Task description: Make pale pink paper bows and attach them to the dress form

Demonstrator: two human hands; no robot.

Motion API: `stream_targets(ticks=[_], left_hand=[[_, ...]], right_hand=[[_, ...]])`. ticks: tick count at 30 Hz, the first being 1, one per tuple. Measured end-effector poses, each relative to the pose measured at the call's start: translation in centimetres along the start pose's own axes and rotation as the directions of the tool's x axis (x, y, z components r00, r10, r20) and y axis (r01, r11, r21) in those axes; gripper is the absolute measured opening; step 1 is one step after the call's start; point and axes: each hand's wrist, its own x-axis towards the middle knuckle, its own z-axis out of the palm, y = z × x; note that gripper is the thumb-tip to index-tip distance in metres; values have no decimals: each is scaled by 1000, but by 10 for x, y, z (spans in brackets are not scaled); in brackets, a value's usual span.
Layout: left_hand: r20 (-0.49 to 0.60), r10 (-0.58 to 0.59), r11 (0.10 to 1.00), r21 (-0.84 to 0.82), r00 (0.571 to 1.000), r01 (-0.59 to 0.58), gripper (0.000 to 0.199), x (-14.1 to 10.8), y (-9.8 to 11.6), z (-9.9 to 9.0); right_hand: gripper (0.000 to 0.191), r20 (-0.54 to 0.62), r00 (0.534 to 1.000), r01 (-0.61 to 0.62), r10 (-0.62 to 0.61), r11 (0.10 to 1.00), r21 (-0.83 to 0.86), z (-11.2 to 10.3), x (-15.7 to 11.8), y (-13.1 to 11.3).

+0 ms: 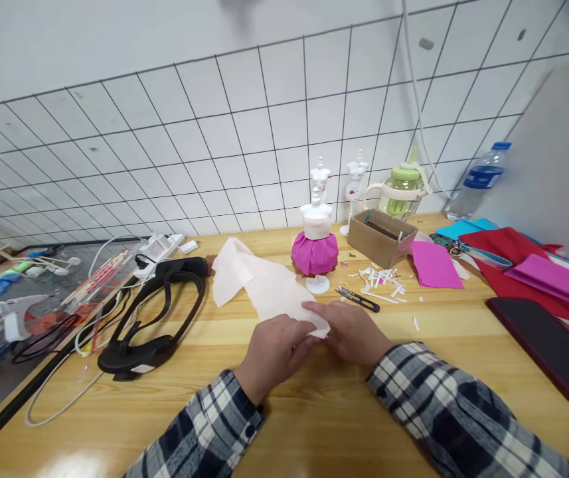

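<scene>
A long, pale pink sheet of thin paper or cloth (277, 289) stretches across the wooden table, its far end lying folded over. My left hand (277, 352) pinches its near edge between thumb and fingers. Close beside it, my right hand (351, 330) grips the same edge, thumb on top. Just beyond the sheet stands a small white mannequin (316, 219) with a gathered magenta skirt (315, 253) on it. Black thread snips (358, 299) lie on the table behind my right hand.
White paper scraps (382, 281) lie before a cardboard box (381, 238). Behind stand a green-lidded jug (404, 189) and a water bottle (481, 179). Magenta paper (436, 264), red cloth (503, 249) and a dark phone-shaped slab (546, 352) are right. Left are a black headset strap (164, 332) and glue gun (18, 315).
</scene>
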Motion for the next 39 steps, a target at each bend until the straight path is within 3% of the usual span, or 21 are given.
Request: stream_targets(ticks=[3, 4, 5, 6, 7, 8, 9, 10, 11, 12, 14, 16, 19, 21, 23, 25, 27, 30, 33, 35, 39], left_hand=[[-13, -81, 960, -269, 997, 75, 58, 1, -5, -12], [-12, -207, 911, -367, 978, 188, 65, 1, -12, -20], [71, -338, 830, -446, 938, 333, 72, 0, -20, -27], [303, -388, 715, -497, 871, 491, 78, -1, -28, -34], [557, -342, 594, -496, 757, 634, 85, -3, -38, -40], [735, -256, 492, -461, 628, 739, 90, -6, -46, -43], [827, -168, 404, -438, 536, 803, 95, -8, -54, -44], [864, -97, 306, -447, 495, 840, 99, -9, -59, -42], [859, -43, 205, -492, 510, 846, 100, -10, -63, -38], [830, -12, 91, -554, 557, 828, 99, -9, -66, -33], [668, -89, -119, -743, 739, 658, 93, -5, -68, -23], [575, -225, -237, -815, 786, 528, 80, 0, -68, -17], [496, -420, -248, -868, 760, 429, 41, 5, -73, -16], [436, -508, -206, -899, 743, 387, 34, 5, -77, -18], [412, -525, -194, -910, 745, 367, 32, 4, -77, -19], [442, -481, -231, -897, 757, 377, 30, 2, -73, -18], [510, -402, -293, -859, 761, 421, 31, 1, -67, -15], [617, -281, -361, -778, 735, 515, 33, -1, -59, -10], [676, -209, -368, -724, 707, 583, 33, -3, -55, -8], [676, -189, -335, -726, 712, 601, 32, -5, -54, -7], [615, -199, -200, -788, 763, 583, 42, -6, -49, -7]], right_hand=[[29, -38, 999, -32, 36, 995, 97, 0, 1, 6], [24, -66, 995, -67, 76, 990, 123, -2, 1, 9], [22, -98, 987, -109, 124, 983, 148, -5, 0, 11], [21, -133, 976, -148, 173, 973, 179, -7, -1, 12], [20, -170, 962, -176, 216, 959, 221, -9, -2, 13], [21, -205, 946, -191, 250, 944, 270, -10, -2, 11], [21, -241, 929, -196, 280, 927, 320, -11, -2, 8], [22, -275, 913, -190, 301, 912, 364, -10, -2, 4], [24, -305, 900, -178, 312, 900, 397, -9, -2, -2], [25, -326, 894, -156, 307, 896, 416, -7, -2, -8], [25, -330, 917, -81, 225, 913, 400, -2, -3, -21], [27, -256, 966, 50, 35, 947, 319, 1, -6, -31], [48, -70, 984, 177, -166, 968, 179, -4, -12, -35], [63, -39, 994, 106, -104, 991, 85, -13, -15, -25], [56, -139, 985, -112, 102, 991, -67, -24, -16, -4], [38, -213, 924, -365, 319, 902, -233, -36, -18, 23], [28, -196, 881, -472, 430, 823, -317, -43, -21, 51], [35, -115, 870, -491, 479, 821, -292, -42, -25, 74], [35, -105, 861, -505, 497, 814, -287, -32, -23, 74], [33, -139, 847, -530, 513, 790, -308, -27, -20, 69], [21, -122, 840, -541, 529, 793, -279, -25, -19, 69]])
